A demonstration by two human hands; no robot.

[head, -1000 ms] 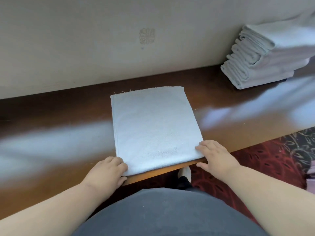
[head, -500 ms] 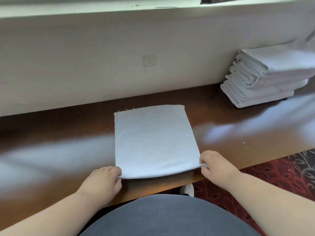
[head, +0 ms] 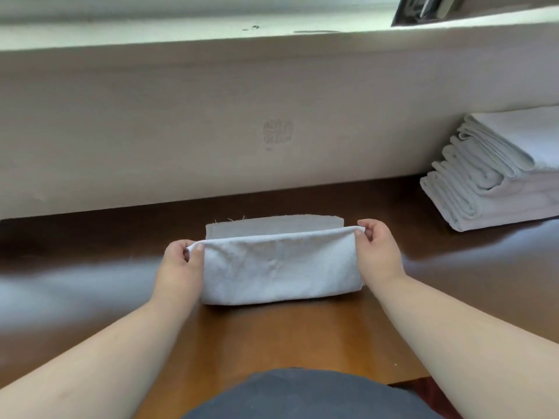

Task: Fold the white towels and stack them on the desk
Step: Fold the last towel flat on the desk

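A white towel lies on the brown wooden desk in front of me, half folded over itself. Its near edge is lifted and carried toward the far edge, of which a strip still shows behind. My left hand pinches the lifted edge's left corner. My right hand pinches the right corner. A stack of folded white towels sits at the desk's far right against the wall.
A pale wall with a faint stamped mark runs along the back of the desk, topped by a ledge. Bright reflections cross the desk on both sides. My dark clothing fills the bottom of the view.
Both hands gripped the towel's near corners, lifted them and brought them away from me over the towel. The view tilted up, showing the ledge.
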